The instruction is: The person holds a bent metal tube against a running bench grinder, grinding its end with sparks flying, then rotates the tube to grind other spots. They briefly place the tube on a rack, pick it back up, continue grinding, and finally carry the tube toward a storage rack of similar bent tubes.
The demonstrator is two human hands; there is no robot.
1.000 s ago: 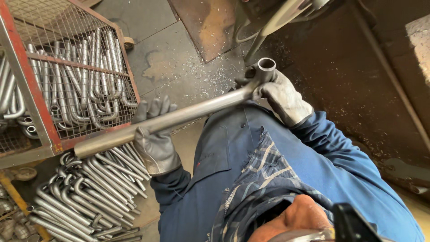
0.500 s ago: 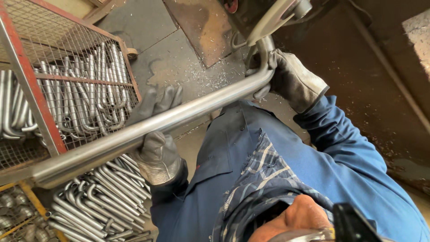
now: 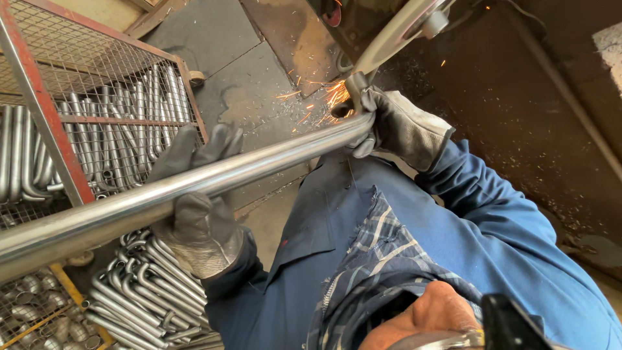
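nearest in, the left hand (image 3: 194, 223), in a dark grey glove, sits under the long steel tube (image 3: 214, 178). the fingers are stretched out and loose behind it, not wrapped round, so it works as a cradle and not a clamp. the tube rests across the palm and runs off past this hand toward the lower left edge of the view.

just below that hand lies a pile of bent tubes (image 3: 142, 291), hooked ends all over. out beyond its fingertips stands the red wire cage (image 3: 39, 110), with more bent tubes (image 3: 123, 136) stacked inside.

follow the tube up and away to the right hand (image 3: 402, 126), in a pale grey glove with a wide cuff. it is closed tight round the tube right at its far end. just beyond its knuckles, sparks (image 3: 327, 97) fly out orange over the floor (image 3: 259, 65). a shiny machine arm (image 3: 395, 32) slants down to that same spot from above the hand. what does the cutting or grinding is hidden behind the glove, can't tell.

as i judge it, doing this well means the far hand does the gripping and steering. the near hand only carries the weight, so the tube stays in one straight line into the contact point. a sagging near end would twist the far end off its mark. that blue sleeve (image 3: 492, 207) is best kept behind the cuff, away from the spray.
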